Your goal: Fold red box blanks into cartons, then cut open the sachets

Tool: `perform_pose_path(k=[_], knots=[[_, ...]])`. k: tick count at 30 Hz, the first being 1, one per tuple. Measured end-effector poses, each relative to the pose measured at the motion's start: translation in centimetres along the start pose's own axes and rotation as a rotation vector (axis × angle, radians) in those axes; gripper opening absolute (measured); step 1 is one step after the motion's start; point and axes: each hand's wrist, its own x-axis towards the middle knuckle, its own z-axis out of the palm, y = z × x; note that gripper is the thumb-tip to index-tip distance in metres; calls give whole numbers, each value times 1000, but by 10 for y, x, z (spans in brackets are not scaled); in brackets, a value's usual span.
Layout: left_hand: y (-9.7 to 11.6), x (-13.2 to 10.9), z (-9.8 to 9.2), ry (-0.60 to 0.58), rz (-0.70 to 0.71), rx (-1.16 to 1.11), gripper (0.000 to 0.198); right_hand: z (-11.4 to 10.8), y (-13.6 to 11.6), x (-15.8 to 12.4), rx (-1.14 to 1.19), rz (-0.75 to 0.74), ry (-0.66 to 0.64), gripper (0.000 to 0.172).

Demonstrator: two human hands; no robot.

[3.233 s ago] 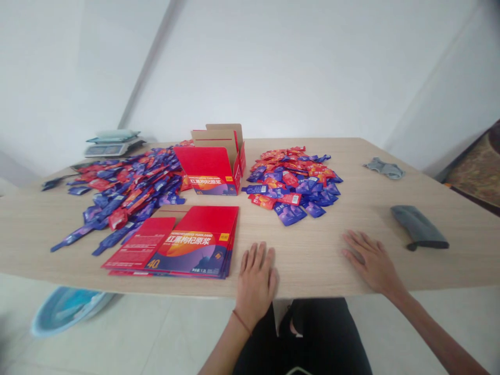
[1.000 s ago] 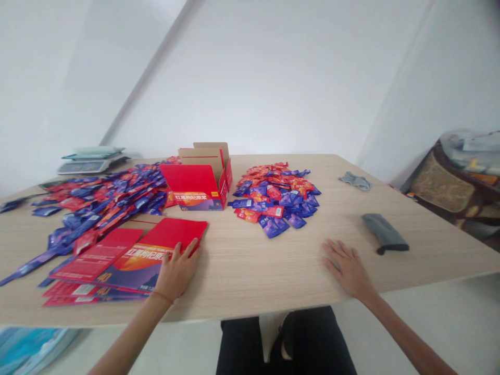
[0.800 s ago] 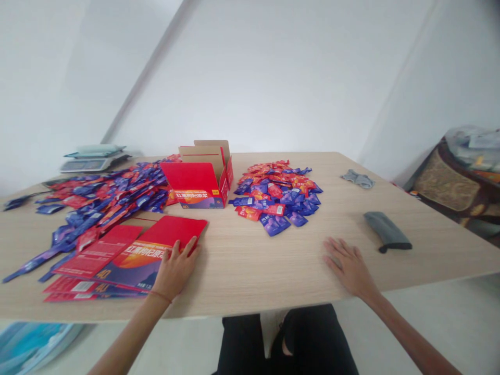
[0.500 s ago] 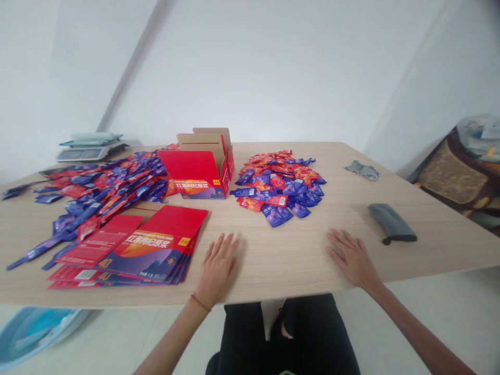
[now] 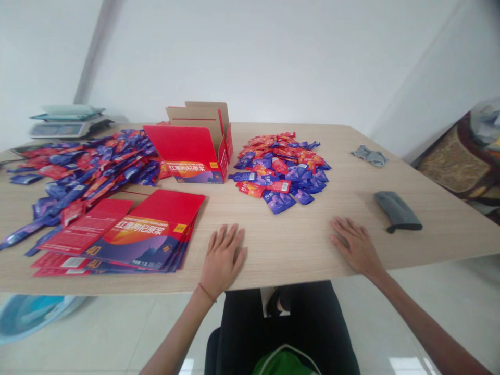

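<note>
My left hand (image 5: 222, 260) lies flat on the table (image 5: 289, 239) near its front edge, fingers spread and holding nothing. Just left of it is a stack of flattened red and purple cardboard boxes (image 5: 144, 232). My right hand (image 5: 355, 245) also rests palm down with fingers apart, empty. Ahead, between the hands, sits a heap of small red and purple sachets (image 5: 281, 169). An erected red box (image 5: 191, 156) with its flaps up stands left of that heap. A larger pile of similar sachets (image 5: 105, 161) spreads over the left side.
A weighing scale (image 5: 66, 127) with light blue packs on top stands at the back left. A grey pouch-like item (image 5: 397, 211) and a crumpled grey cloth (image 5: 370, 155) lie on the right. Below the table's left side is a blue basin (image 5: 35, 317).
The view has tilted down a little, so the things on the table appear higher. My left thumb is spread farther out. Both hands stay on the table.
</note>
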Motion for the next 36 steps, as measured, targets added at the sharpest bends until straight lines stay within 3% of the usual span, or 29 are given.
perform_pose_path(k=[36], knots=[[3,2,-3,-41,-18,8,54,-2,0,0,34,12,-10,57]])
